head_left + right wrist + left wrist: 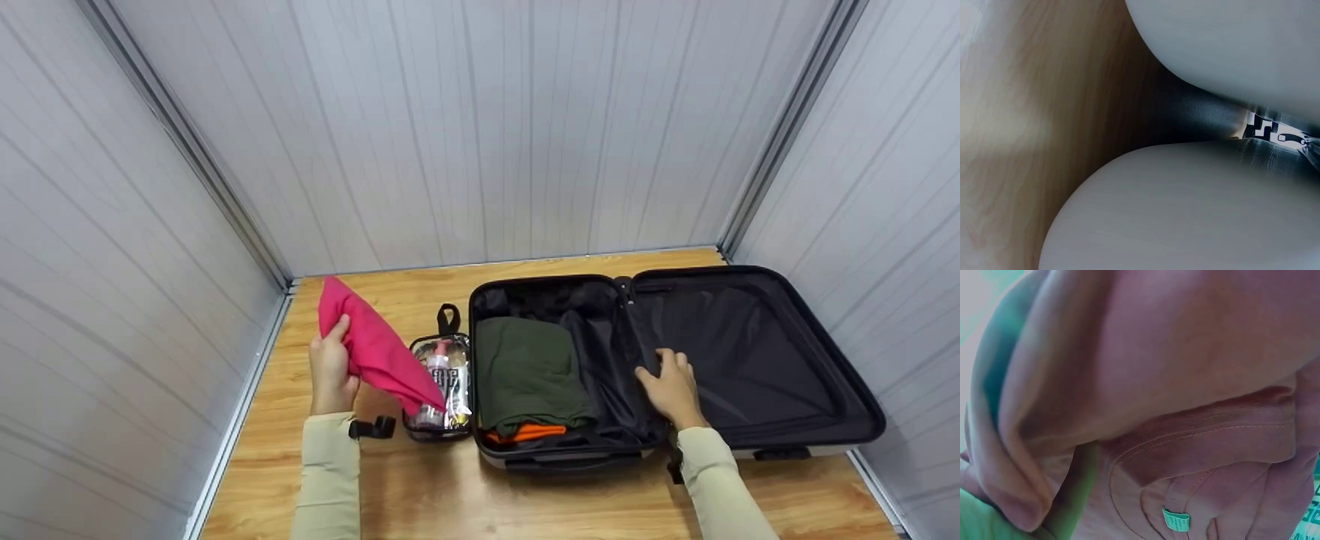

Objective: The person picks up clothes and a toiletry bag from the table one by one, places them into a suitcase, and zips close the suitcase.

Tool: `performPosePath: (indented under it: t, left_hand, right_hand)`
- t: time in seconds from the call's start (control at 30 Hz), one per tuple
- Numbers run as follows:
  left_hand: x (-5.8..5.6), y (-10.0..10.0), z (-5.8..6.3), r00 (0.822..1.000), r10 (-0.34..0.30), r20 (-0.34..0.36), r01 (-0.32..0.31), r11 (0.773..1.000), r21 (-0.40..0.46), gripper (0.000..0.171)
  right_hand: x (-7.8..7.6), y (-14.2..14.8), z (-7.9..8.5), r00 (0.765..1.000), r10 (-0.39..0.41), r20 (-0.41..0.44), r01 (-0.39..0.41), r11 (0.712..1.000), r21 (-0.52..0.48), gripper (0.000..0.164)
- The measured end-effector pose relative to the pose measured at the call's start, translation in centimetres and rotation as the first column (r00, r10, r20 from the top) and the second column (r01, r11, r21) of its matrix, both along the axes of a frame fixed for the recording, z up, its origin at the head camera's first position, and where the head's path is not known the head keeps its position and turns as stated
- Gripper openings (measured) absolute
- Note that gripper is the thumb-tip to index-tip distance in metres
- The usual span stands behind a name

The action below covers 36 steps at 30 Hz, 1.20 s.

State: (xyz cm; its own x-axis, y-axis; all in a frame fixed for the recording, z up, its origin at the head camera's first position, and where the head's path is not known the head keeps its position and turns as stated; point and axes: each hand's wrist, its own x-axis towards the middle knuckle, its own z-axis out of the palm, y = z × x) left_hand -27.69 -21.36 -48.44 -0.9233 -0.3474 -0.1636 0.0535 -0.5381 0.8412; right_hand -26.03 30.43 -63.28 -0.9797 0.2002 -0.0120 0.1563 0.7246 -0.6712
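In the head view, my left hand [330, 371] grips a folded pink T-shirt [379, 356], which slants down over a clear toiletry pouch [457, 375]. Up close in the left wrist view, the T-shirt [1185, 371] shows a stitched neckline and a small label [1176, 520]. My right hand [673, 390] rests at the middle edge of an open black-lined suitcase [577, 457], thumb and forefinger apart. A folded dark green garment [529, 371] lies in the left half, with orange cloth [529, 433] showing beneath its near edge.
The suitcase's right half [750, 352] lies flat beside the right wall [900, 247]. Bottles, one with a pink pump, fill the pouch. Panelled walls enclose the wooden floor [420, 495]. Two pale suitcase shells [1174, 208] face each other across a gap in the right wrist view.
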Motion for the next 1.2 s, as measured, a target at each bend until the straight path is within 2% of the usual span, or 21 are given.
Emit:
performPosePath:
  t: [0.47, 0.77, 1.2]
  left_hand:
    - [0.0, 0.5, 0.5, 1.000, 0.014, 0.001, -0.014, 0.998, 0.067, 0.008]
    - [-0.1, 1.1, 0.9, 0.999, 0.026, -0.047, -0.020, 0.991, 0.136, 0.007]
    - [0.2, 1.7, 0.9, 0.998, 0.045, -0.041, -0.039, 0.988, 0.148, 0.006]
  right_hand:
    - [0.1, -0.1, 0.1, 1.000, -0.006, -0.005, 0.006, 1.000, 0.009, 0.064]
    - [0.0, -0.2, 0.2, 1.000, -0.010, -0.001, 0.010, 1.000, -0.001, 0.064]
    - [0.1, -0.3, 0.3, 1.000, -0.008, -0.001, 0.008, 1.000, 0.000, 0.063]
